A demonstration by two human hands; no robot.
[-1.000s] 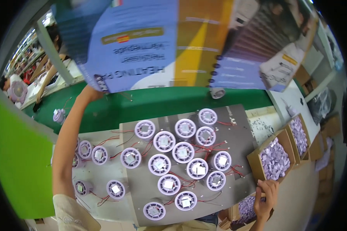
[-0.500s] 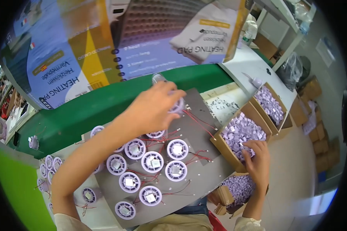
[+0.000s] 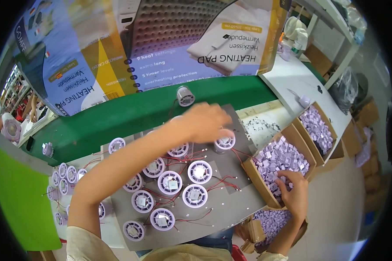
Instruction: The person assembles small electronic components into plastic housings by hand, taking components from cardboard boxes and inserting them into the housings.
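Note:
My left hand (image 3: 207,123) is smeared by motion over the far right part of the grey board (image 3: 213,222). Its fingertips are close to a round lilac housing (image 3: 224,141) with red wires, which stands face up; whether they touch it is unclear. My right hand (image 3: 295,191) is over a cardboard box of small lilac plastic pieces (image 3: 287,154), thumb and fingertips bent together around one piece at the near side. Several similar round housings (image 3: 170,182) with pale square pieces in their centres stand on the board, their red wires trailing right.
A second box of lilac pieces (image 3: 315,126) stands beyond the first, and another (image 3: 272,222) is lower, below my right wrist. A lone housing (image 3: 185,96) sits on the green surface (image 3: 139,108). More housings (image 3: 67,174) cluster at left. A large printed carton (image 3: 161,43) stands behind.
My left hand has moved right and slightly nearer; the housing it held now stands on the board beside its fingers. My right hand stays at the box, fingers drawn closer together.

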